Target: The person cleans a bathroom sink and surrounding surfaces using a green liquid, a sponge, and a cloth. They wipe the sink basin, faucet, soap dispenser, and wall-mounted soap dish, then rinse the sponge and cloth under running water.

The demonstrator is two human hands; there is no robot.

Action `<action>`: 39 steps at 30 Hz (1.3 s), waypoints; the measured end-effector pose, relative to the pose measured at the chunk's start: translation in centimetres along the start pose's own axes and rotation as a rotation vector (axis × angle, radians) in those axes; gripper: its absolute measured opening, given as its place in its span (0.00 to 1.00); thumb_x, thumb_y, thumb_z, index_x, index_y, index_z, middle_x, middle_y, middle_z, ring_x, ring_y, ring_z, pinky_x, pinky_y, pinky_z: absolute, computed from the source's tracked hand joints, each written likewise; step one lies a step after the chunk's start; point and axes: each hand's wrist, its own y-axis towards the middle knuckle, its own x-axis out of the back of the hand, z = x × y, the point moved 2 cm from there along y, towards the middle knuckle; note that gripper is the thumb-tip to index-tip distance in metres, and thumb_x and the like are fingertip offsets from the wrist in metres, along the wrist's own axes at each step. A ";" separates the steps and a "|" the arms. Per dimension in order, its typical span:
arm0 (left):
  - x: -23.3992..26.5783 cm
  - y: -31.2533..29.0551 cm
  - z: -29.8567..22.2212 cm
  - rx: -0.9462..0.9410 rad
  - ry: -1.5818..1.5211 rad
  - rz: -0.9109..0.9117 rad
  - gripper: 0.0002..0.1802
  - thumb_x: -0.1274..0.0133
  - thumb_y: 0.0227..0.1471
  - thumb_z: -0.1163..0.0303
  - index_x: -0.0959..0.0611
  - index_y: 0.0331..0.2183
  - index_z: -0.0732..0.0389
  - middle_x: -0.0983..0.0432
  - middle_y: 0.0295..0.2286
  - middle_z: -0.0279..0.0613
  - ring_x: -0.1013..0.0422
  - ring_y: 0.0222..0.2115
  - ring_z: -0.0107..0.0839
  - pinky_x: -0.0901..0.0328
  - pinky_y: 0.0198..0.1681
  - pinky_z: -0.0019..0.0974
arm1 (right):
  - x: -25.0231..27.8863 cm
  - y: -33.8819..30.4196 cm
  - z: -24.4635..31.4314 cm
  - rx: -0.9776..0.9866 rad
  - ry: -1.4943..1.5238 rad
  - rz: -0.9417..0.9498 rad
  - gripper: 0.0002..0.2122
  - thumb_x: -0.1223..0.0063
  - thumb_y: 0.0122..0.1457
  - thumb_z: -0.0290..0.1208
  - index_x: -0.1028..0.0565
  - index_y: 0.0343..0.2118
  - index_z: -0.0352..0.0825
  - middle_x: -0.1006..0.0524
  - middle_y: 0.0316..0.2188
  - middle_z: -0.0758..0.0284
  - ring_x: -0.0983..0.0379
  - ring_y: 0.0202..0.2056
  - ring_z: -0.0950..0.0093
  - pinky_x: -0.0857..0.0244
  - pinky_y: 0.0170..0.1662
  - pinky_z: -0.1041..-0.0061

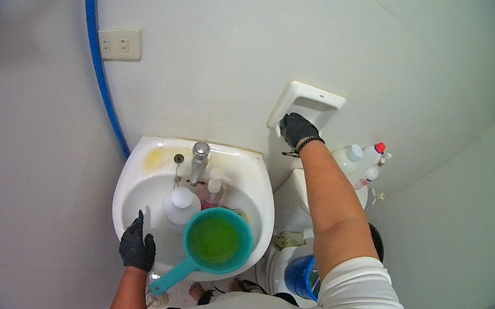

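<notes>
My right hand [299,131], in a black glove with a dark bracelet at the wrist, reaches up to the white soap dish [314,93] on the wall. Its fingers are closed against the dish's lower left edge. A sliver of dark green shows by the fingertips, too little to name. My left hand [137,247], also black-gloved, rests at the left front rim of the white sink [125,200] with its index finger stretched out. In the basin are a teal dipper [219,240] with green liquid, a white bottle [181,205] and a pump bottle [214,192].
A chrome faucet [198,161] rises at the sink's back. To the right, several bottles, one a white bottle with a red cap [374,153], stand on the toilet tank [298,191]. Below is a blue bucket [299,276]. A blue hose [95,39] runs past a wall outlet [120,45].
</notes>
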 end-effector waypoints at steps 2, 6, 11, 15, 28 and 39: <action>-0.3 0.5 0.1 0.024 -0.009 0.004 0.40 0.47 0.41 0.74 0.40 0.58 0.51 0.30 0.45 0.54 0.33 0.44 0.49 0.39 0.49 0.46 | 1.0 -1.1 0.1 0.055 -0.051 -0.117 0.16 0.49 0.52 0.42 0.23 0.38 0.35 0.24 0.41 0.58 0.28 0.45 0.62 0.35 0.48 0.64; 0.6 -0.6 -0.5 0.000 -0.014 -0.014 0.39 0.47 0.41 0.74 0.39 0.57 0.52 0.30 0.44 0.54 0.33 0.43 0.50 0.38 0.49 0.46 | 0.6 -2.6 -3.2 -0.282 0.025 -0.058 0.14 0.53 0.54 0.40 0.22 0.37 0.37 0.24 0.39 0.57 0.26 0.42 0.63 0.33 0.45 0.64; 0.2 -0.2 -0.7 -0.001 -0.029 0.007 0.39 0.48 0.41 0.74 0.39 0.57 0.54 0.31 0.45 0.54 0.33 0.44 0.50 0.39 0.49 0.46 | 1.5 -2.2 -2.2 -0.234 -0.198 -0.006 0.16 0.54 0.55 0.42 0.22 0.36 0.36 0.23 0.39 0.58 0.26 0.42 0.62 0.33 0.45 0.65; 0.3 -0.3 -0.7 0.006 0.010 0.006 0.39 0.48 0.41 0.75 0.39 0.57 0.54 0.31 0.46 0.54 0.33 0.44 0.49 0.39 0.49 0.46 | 2.0 -3.1 -3.1 -0.229 -0.108 0.153 0.18 0.56 0.57 0.43 0.23 0.39 0.35 0.25 0.41 0.57 0.28 0.44 0.61 0.35 0.48 0.65; 0.0 -0.1 0.0 -0.048 -0.069 -0.038 0.38 0.48 0.41 0.75 0.38 0.57 0.54 0.30 0.46 0.53 0.33 0.45 0.48 0.38 0.49 0.45 | 0.4 -2.6 -5.4 -0.216 -0.036 0.049 0.13 0.54 0.55 0.36 0.24 0.40 0.38 0.24 0.38 0.56 0.27 0.41 0.61 0.34 0.44 0.66; -0.1 -0.3 0.0 -0.107 -0.069 -0.067 0.38 0.48 0.40 0.75 0.37 0.56 0.56 0.30 0.45 0.54 0.32 0.44 0.48 0.38 0.49 0.45 | -0.2 -5.0 -5.1 -0.154 0.085 0.035 0.13 0.61 0.55 0.31 0.23 0.38 0.40 0.25 0.39 0.57 0.29 0.43 0.60 0.37 0.49 0.65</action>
